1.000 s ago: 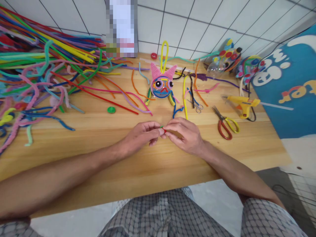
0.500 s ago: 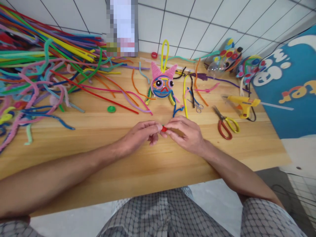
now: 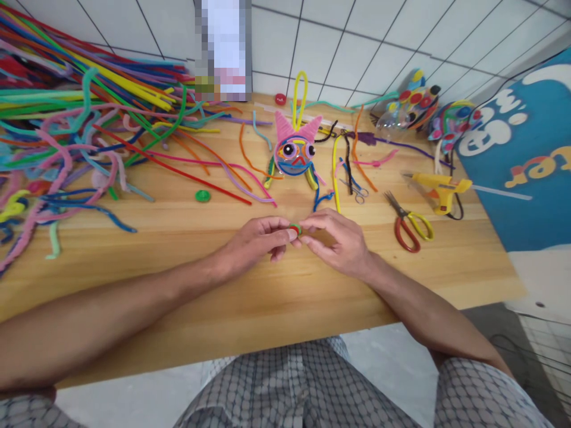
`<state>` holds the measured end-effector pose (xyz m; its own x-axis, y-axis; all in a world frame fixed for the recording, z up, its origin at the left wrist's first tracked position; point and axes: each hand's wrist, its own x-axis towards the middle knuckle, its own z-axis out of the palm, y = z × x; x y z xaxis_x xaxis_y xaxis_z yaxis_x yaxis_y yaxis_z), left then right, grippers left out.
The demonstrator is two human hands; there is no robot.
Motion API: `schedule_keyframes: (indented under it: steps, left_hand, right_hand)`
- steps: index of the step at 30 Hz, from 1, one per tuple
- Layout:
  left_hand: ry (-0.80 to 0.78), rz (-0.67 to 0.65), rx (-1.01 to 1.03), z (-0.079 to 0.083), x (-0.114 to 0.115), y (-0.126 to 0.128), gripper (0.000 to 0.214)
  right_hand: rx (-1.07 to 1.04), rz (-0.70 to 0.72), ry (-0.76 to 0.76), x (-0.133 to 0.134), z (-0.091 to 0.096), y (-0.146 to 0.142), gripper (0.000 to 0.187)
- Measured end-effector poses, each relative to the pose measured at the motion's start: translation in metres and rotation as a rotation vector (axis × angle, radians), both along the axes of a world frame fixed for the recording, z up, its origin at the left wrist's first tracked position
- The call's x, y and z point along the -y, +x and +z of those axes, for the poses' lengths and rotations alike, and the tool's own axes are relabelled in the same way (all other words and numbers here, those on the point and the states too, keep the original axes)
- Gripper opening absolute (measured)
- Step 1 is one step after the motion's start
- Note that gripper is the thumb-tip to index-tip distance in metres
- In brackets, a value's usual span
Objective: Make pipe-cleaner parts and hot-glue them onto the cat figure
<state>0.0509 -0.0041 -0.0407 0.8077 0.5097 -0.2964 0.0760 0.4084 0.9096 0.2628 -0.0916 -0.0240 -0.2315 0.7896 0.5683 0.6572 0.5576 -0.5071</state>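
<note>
Between my two hands is a small red and green pipe cleaner coil (image 3: 295, 229), its red middle edged with green and partly covered by fingers. My left hand (image 3: 263, 236) pinches it from the left between thumb and fingers. From the right, the thumb and fingertips of my right hand (image 3: 336, 241) close on its edge. Just beyond the hands stands a round pipe cleaner figure (image 3: 294, 156) with pink pointed ears, googly eyes and a yellow loop on top. On the table to the left lies a green coil (image 3: 203, 196).
Many loose pipe cleaners (image 3: 147, 89) cover the table's left side. To the right lie scissors (image 3: 408, 226), a yellow glue gun (image 3: 439, 187) and small scissors (image 3: 359, 193). A red round piece (image 3: 280, 99) and a phone-like screen (image 3: 227, 47) are at the back wall.
The coil has turned in my fingers, so more of its green edge shows. My right fingertips have shifted slightly along it. The objects on the table stay put.
</note>
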Motion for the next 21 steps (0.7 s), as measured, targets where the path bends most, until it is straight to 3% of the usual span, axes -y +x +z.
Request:
schedule_keyframes:
  steps: [10,21]
  left_hand:
    - [-0.149,0.085,0.044,0.012,0.001,0.004,0.036]
    - [-0.115,0.083,0.026,0.012,0.001,0.004,0.032]
  right_hand:
    - [0.01,-0.018,0.005,0.0,-0.004,0.004,0.024]
    - [-0.002,-0.005,-0.012,0.0,-0.004,0.003,0.025]
